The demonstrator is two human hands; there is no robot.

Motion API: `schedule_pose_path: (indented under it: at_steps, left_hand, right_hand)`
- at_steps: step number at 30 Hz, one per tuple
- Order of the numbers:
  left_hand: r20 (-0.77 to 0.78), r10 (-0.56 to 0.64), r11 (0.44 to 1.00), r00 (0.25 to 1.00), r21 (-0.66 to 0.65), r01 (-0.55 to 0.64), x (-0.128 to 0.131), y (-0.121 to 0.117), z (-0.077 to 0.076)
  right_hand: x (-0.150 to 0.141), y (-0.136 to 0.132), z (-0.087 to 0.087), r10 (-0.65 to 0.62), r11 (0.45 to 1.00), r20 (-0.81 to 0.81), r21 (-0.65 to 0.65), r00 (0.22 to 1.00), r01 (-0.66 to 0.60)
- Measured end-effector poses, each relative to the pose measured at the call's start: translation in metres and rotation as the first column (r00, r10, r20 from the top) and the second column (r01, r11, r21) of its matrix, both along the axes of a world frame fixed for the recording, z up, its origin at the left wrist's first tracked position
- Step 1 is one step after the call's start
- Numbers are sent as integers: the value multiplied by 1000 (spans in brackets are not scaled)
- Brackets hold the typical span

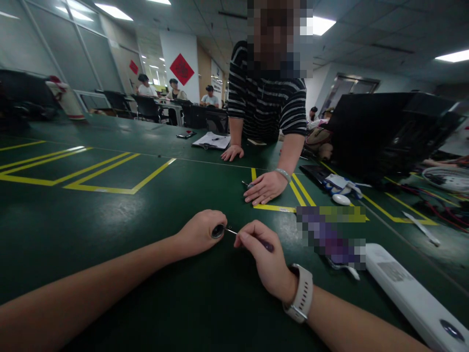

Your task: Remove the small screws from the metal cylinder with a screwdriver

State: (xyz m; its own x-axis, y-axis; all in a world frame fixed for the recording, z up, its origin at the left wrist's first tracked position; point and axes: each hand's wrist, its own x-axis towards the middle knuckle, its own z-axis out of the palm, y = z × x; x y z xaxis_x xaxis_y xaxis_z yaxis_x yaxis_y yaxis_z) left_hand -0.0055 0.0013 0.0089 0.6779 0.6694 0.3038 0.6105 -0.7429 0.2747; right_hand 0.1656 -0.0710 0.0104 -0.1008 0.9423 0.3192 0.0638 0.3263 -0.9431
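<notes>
Left of the screwdriver [268, 245], your left hand [200, 233] curls closed around a dark round part [218, 231]; your right hand [266, 260] pinches the screwdriver's handle, its tip touching or just beside the part, too small to tell. Beyond the screwdriver, a co-worker's hand [266, 187] lies flat; right of it, a white case [410, 297].
</notes>
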Motion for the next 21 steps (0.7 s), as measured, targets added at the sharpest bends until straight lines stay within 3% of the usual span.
schedule_pose_path:
  at_steps: [3,6,10,15,18,21]
  left_hand:
    - [-45,11,1000,999,23,-10,1,-1,1]
    - [-84,-7,999,996,44,10,1,-2,2]
    - [-78,-20,999,997,36,23,0,-3,3]
    - [5,-33,999,999,-6,33,-2,-1,0]
    - [26,-48,999,999,-22,48,-3,1,-1]
    - [22,-21,1000,1000,-23,22,-2,1,0]
  right_hand:
    - [-3,-7,3,-69,990,221,137,973,39]
    - [-4,-7,3,-63,991,265,132,962,29]
    - [1,4,0,55,996,-15,-66,998,-56]
    - [3,14,-5,70,955,-388,-239,919,-173]
    - [1,15,-7,68,934,-471,-279,880,-222]
    - [2,13,-6,62,949,-442,-252,895,-191]
